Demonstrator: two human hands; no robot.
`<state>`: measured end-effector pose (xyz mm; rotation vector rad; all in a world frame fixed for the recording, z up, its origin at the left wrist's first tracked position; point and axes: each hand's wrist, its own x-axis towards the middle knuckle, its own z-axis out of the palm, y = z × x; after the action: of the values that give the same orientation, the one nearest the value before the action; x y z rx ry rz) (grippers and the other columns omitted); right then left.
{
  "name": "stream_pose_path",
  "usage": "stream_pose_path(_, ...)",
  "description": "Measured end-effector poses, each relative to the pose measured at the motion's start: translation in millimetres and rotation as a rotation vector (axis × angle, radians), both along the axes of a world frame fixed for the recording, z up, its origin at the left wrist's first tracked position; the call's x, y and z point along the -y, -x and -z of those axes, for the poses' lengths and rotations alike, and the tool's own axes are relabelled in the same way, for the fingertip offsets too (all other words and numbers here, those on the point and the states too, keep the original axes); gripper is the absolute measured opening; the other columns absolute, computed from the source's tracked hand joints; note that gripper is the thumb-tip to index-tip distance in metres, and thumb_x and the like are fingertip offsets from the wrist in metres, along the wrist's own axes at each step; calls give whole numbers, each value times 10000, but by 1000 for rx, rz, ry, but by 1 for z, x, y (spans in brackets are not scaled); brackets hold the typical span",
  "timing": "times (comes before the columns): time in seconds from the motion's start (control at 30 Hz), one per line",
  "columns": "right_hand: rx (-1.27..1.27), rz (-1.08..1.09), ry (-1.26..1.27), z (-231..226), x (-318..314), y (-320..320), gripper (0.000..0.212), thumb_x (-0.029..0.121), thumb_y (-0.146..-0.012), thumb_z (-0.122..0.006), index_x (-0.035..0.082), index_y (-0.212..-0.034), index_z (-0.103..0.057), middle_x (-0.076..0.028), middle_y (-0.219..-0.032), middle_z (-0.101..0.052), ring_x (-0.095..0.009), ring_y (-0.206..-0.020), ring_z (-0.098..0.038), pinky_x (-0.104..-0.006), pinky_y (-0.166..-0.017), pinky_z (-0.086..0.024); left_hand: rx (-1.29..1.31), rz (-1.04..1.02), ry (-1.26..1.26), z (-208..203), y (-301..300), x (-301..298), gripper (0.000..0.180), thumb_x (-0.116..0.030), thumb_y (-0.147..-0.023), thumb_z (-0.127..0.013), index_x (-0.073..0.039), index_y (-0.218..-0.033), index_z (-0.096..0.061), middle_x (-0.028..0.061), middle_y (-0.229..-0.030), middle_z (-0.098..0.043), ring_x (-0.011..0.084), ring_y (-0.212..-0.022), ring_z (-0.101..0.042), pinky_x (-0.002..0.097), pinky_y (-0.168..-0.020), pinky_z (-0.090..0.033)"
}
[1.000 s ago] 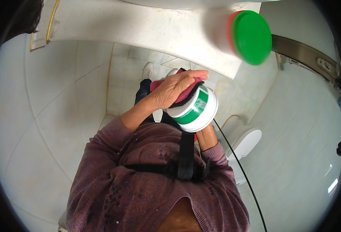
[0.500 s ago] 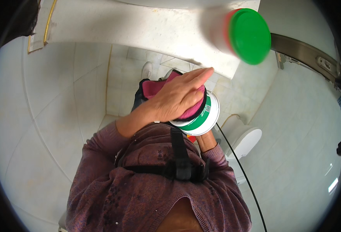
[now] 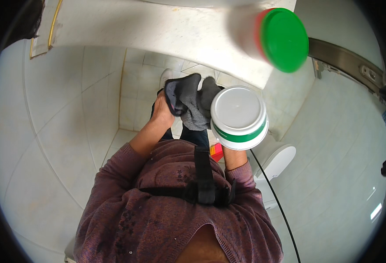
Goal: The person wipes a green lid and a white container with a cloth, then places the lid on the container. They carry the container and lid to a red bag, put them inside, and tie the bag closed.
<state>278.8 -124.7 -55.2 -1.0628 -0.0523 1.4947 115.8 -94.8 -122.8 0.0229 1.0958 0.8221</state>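
Observation:
Low in front of my body, my left hand (image 3: 161, 109) grips a crumpled grey cloth (image 3: 196, 109) with black edging. The cloth hangs from the fingers, its folds reaching the side of a white tub (image 3: 239, 107) with a green band. The tub's flat, pale round end faces up, and its wider rim is below. My right forearm (image 3: 236, 158) runs up beneath the tub and holds it up; the tub hides the right hand and its fingers.
Ahead is a white countertop (image 3: 149, 33). On its right end stands a container with a green lid (image 3: 285, 40). A white toilet (image 3: 280, 158) is at the right, near a thin black cable (image 3: 275, 197). Something red and yellow (image 3: 217, 151) shows below the tub.
My left hand has come off the tub and moved left with the cloth, whose grey side now shows instead of pink. The tub has shifted right, its flat end now facing up.

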Motion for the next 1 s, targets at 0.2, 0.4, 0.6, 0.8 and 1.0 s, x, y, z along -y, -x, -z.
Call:
stream_pose_path(0.2,33,-22,-1,-5,4,0,393,170,-859,-521,33,-1209,-404,-96,-1175,-495,-173,-1055,-494,-273,-888,-416,936,-155,317,16,5,11,359,-279,-859,-452,-63,-1136,-524,127,-1154,-543,253,-1070,-499,408,-957,-372)
stream_pose_path(0.4,38,-109,-10,-2,6,6,384,170,-847,-543,35,-1187,-425,-92,-1154,-511,-168,-1033,-509,-269,-868,-432,710,-123,63,-31,18,-15,396,-273,-838,-492,-10,-1134,-509,138,-1160,-538,275,-1043,-524,426,-948,-383)
stream_pose_path(0.6,65,-314,-42,-1,12,19,374,171,-835,-564,37,-1165,-447,-89,-1132,-526,-163,-1011,-524,-264,-848,-449,391,154,-307,-95,6,-15,457,-226,-859,-508,2,-1244,-414,135,-1232,-469,213,-1113,-480,300,-942,-371)
stream_pose_path(0.8,91,-395,-23,-15,15,11,328,133,-813,-575,30,-1111,-485,-75,-1083,-540,-146,-961,-533,-253,-806,-454,-339,650,-1065,-116,-1,-22,527,-159,-834,-545,-50,-1308,-343,175,-1332,-358,283,-1229,-361,315,-1017,-272)
stream_pose_path(1.0,285,-325,-22,-20,11,7,252,58,-780,-576,15,-1026,-542,-52,-1005,-553,-117,-885,-538,-234,-742,-448,-350,768,-677,-70,-20,-38,338,-189,-877,-472,-78,-1196,-491,104,-1003,-598,179,-899,-576,261,-793,-450)
